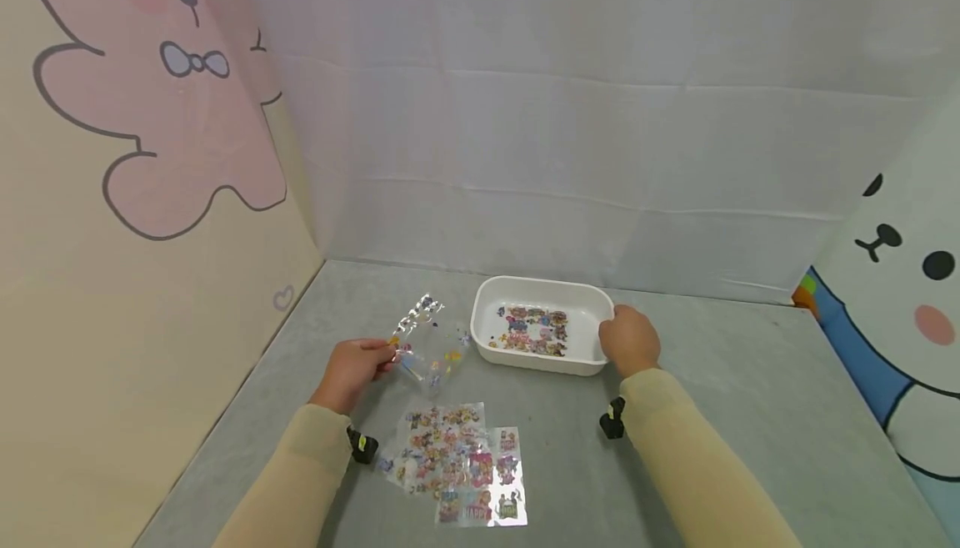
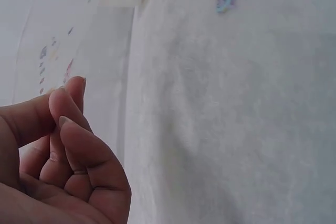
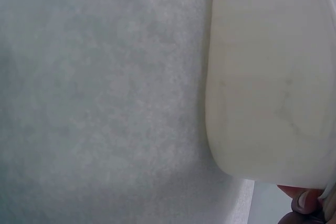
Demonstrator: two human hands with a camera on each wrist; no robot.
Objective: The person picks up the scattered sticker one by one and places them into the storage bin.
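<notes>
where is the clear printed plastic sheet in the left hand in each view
Head: the clear, colour-printed plastic sheet is below and left of centre, in the left hand.
Left wrist: upper left, above that hand's fingertips.
Right wrist: not in it.
Shared landmark: flat grey tabletop, in all three.

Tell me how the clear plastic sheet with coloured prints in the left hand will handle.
The clear plastic sheet is probably light and somewhat floppy, since it looks thin and see-through; its shiny glare suggests it may be slippery.
</notes>
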